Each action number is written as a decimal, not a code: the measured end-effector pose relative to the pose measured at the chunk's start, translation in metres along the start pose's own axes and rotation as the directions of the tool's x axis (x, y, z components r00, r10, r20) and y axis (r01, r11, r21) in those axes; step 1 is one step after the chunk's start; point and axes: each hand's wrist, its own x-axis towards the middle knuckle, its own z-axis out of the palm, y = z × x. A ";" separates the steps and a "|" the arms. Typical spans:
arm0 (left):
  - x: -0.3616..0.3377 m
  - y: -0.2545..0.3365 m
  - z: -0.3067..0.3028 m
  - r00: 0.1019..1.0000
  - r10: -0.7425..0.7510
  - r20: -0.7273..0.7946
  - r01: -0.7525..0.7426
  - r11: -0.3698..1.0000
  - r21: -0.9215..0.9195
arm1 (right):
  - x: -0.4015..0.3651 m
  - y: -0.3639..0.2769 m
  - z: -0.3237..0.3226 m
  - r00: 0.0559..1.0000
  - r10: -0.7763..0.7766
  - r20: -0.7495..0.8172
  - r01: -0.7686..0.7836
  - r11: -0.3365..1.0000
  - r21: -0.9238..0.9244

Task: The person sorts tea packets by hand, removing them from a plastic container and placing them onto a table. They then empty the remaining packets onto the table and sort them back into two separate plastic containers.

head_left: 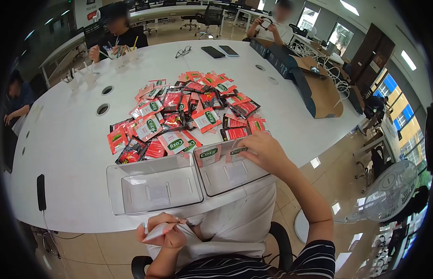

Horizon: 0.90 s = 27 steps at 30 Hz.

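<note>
Here, a wide white table (63,139) fills the view, seen from above by a seated person. Near its middle lies a loose pile of red and white sachets (179,116), many marked Cozi. An open cardboard box (319,88) lies to the right of the pile. Just nearer the person than the pile, two clear plastic trays sit side by side at the table's edge, probably kept there so both hands reach them easily: the left tray (153,188) and the right tray (230,172). The right hand (265,151) rests at the right tray's far rim, against the pile's near edge, its fingers closed on a Cozi sachet (237,151) gripped by its top. Beside it a standing sachet (208,154) leans on that same wall, which seems to prop it upright. The left hand (165,235), well nearer than the pile and over the person's lap, pinches a pale sachet (156,230) between thumb and fingers, seemingly held out of the way. Beyond the pile lie two dark phones (213,51) and a pair of glasses (182,51); farther still, other people sit working
</note>
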 end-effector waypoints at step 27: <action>-0.033 -0.031 -0.029 0.984 -0.036 0.175 0.050 0.996 -0.073 | 0.046 0.037 -0.004 0.928 0.066 0.368 -0.219 0.893 0.392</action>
